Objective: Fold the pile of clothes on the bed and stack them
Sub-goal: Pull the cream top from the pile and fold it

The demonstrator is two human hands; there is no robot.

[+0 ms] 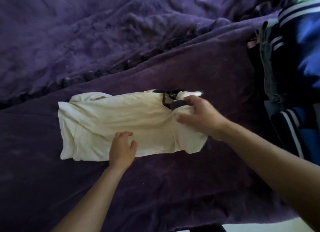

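**Both hands on the cream shirt, mid-bed**

Here we are over the bed, dark purple cover across the whole view, and right in the middle lies the cream shirt. It is stretched out as a long narrow band running left to right, with its sides tucked in. The dark collar trim is at the right end.

The left hand sits on the near edge of the shirt, about halfway along. Its grip is loose: fingers bent, thumb apart, tips resting on the cloth with nothing visibly pinched.

The right hand is over at the collar end, laid across bunched fabric. The thumb is stretched out toward the middle of the shirt and the fingers reach forward by the trim. The hand is blurred, so I cannot tell whether that grip has closed on the cloth or is only pressing on it.

Off at the right edge of the bed, well apart from the shirt, sits the pile of clothes. A blue garment with white stripes shows on it, and a grey-green garment beside that. A rumpled purple duvet fills the far side.
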